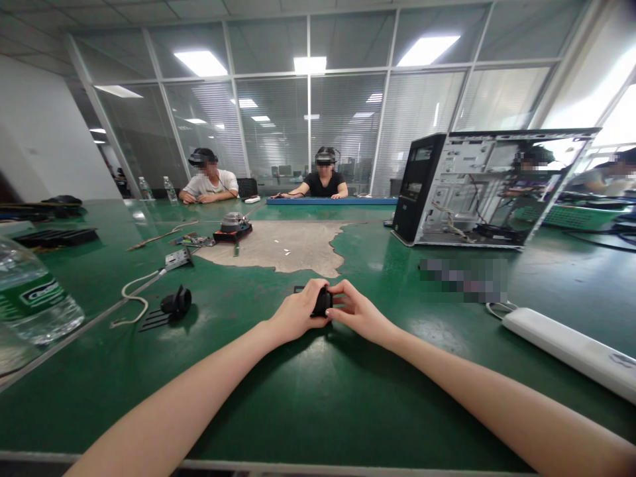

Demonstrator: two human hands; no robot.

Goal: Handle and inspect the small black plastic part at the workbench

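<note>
A small black part (pixel 322 303) is held between both hands just above the green table (pixel 298 411), near the middle of the view. My left hand (pixel 301 310) wraps round its left side, thumb below and fingers over the top. From the right, the fingertips of my right hand (pixel 360 311) press on its other side. Much of the part is hidden by the fingers. Another black part with prongs (pixel 173 305) lies on the table to the left of my left hand.
An open computer case (pixel 422 192) stands at the right, behind a white power strip (pixel 566 348). A water bottle (pixel 40 298) is at the left edge. Beyond the bare patch (pixel 298 248) with a heatsink fan (pixel 233 225) beside it, people sit across the table.
</note>
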